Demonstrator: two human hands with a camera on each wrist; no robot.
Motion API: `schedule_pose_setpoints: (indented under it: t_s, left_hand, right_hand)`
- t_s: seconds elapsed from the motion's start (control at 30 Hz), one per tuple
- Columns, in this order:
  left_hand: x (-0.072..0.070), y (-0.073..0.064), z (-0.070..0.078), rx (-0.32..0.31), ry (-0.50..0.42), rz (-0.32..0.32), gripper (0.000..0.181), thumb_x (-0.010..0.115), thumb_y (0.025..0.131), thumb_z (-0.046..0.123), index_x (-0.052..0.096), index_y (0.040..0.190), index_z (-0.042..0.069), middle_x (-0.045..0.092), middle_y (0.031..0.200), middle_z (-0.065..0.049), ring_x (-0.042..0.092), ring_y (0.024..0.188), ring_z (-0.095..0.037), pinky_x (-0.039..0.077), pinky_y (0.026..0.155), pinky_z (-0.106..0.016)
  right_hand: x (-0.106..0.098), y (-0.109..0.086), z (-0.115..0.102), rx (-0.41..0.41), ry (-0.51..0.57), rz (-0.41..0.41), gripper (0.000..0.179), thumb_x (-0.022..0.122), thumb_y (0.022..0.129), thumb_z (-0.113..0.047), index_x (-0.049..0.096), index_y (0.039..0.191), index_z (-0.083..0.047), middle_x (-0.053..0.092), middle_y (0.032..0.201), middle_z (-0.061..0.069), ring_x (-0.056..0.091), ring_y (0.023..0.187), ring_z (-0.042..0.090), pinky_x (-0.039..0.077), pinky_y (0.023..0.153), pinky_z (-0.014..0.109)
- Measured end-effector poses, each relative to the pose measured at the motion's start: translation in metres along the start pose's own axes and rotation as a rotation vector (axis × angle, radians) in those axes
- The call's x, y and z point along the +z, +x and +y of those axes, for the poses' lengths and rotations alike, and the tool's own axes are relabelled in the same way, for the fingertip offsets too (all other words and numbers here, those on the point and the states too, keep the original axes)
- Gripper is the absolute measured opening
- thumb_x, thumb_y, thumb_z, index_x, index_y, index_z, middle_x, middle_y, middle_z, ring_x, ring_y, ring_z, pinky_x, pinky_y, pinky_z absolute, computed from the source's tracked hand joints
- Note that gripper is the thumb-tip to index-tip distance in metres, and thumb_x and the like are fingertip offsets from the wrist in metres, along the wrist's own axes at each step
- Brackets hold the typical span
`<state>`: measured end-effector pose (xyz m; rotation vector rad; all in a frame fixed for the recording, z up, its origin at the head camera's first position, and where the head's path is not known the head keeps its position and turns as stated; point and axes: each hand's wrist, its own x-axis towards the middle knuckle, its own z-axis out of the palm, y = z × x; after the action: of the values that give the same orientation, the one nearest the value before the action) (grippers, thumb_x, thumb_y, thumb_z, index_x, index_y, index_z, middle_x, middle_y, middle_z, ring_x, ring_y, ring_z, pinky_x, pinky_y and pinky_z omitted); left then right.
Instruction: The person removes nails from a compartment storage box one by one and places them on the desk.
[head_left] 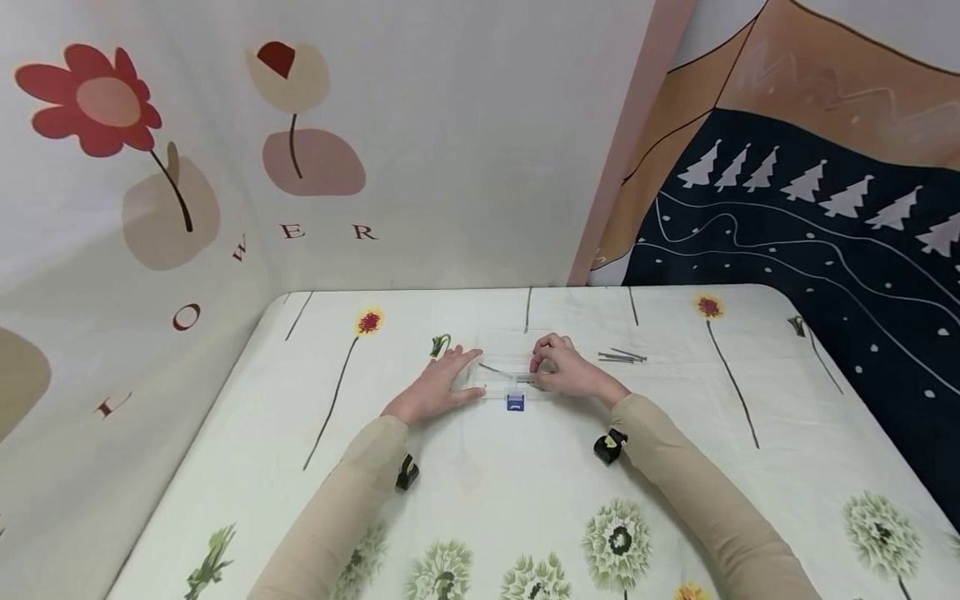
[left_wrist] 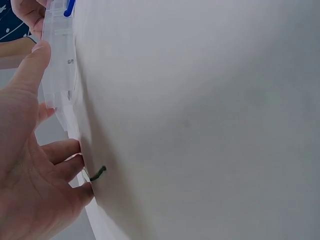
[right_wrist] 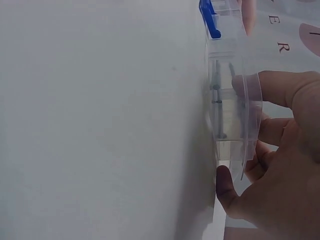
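Observation:
A clear plastic box (head_left: pixel 495 390) with a blue latch (head_left: pixel 515 402) lies on the table between both hands. Thumb and index finger of my left hand (head_left: pixel 438 387) hold its left end; the left wrist view shows the thumb on its upper edge and the other fingertips down at the cloth. My right hand (head_left: pixel 566 371) bends over the right end. Its thumb (right_wrist: pixel 247 87) dips inside, close to nails (right_wrist: pixel 218 102) seen through the front wall. Whether these fingers pinch a nail I cannot tell. One thin nail (head_left: pixel 495 370) slants across the box's left part.
Several loose nails (head_left: pixel 621 357) lie on the cloth just right of my right hand. The tablecloth (head_left: pixel 480 467) is white with printed flowers. Behind the table's far edge hangs a pale curtain (head_left: pixel 465 167), with a dark tree-patterned cloth (head_left: pixel 810 233) at the right.

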<state>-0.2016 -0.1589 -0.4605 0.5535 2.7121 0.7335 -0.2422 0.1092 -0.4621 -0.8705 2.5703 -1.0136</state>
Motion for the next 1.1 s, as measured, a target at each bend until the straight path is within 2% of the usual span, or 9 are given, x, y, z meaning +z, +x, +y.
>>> schedule_pose_setpoints:
  t_s: [0.27, 0.63, 0.93, 1.1]
  left_hand:
    - [0.001, 0.001, 0.001, -0.009, 0.009, 0.004, 0.074, 0.061, 0.094, 0.042, 0.028, 0.153, 0.012, 0.018, 0.155, -0.025, 0.012, 0.143, -0.039, 0.008, 0.113, -0.058]
    - [0.002, 0.002, 0.0, -0.013, 0.016, 0.007, 0.074, 0.061, 0.094, 0.043, 0.028, 0.153, 0.012, 0.019, 0.155, -0.026, 0.013, 0.143, -0.04, 0.009, 0.113, -0.058]
    - [0.001, 0.003, 0.002, 0.0, 0.037, 0.016, 0.073, 0.061, 0.094, 0.042, 0.03, 0.151, 0.01, 0.022, 0.153, -0.027, 0.016, 0.142, -0.042, 0.012, 0.112, -0.061]
    - [-0.002, 0.001, 0.004, 0.009, 0.046, 0.019, 0.072, 0.062, 0.094, 0.041, 0.031, 0.15, 0.007, 0.024, 0.152, -0.029, 0.017, 0.141, -0.043, 0.014, 0.11, -0.063]
  right_hand:
    - [-0.002, -0.001, -0.002, 0.009, -0.018, -0.005, 0.003, 0.067, 0.088, -0.011, 0.064, 0.088, -0.009, 0.046, 0.118, 0.01, 0.036, 0.11, 0.031, 0.031, 0.095, 0.051]
    - [-0.005, -0.005, -0.001, -0.02, -0.078, -0.02, 0.023, 0.068, 0.089, -0.01, 0.071, 0.111, -0.005, 0.047, 0.127, 0.012, 0.037, 0.118, 0.033, 0.033, 0.099, 0.05]
    - [-0.01, -0.007, -0.004, -0.057, -0.114, -0.059, 0.026, 0.072, 0.085, -0.005, 0.072, 0.11, -0.001, 0.045, 0.13, 0.016, 0.038, 0.115, 0.035, 0.038, 0.095, 0.047]
    - [-0.013, -0.007, -0.005, -0.034, -0.108, -0.087, 0.025, 0.072, 0.084, -0.003, 0.072, 0.108, -0.001, 0.044, 0.132, 0.016, 0.038, 0.118, 0.034, 0.038, 0.097, 0.046]
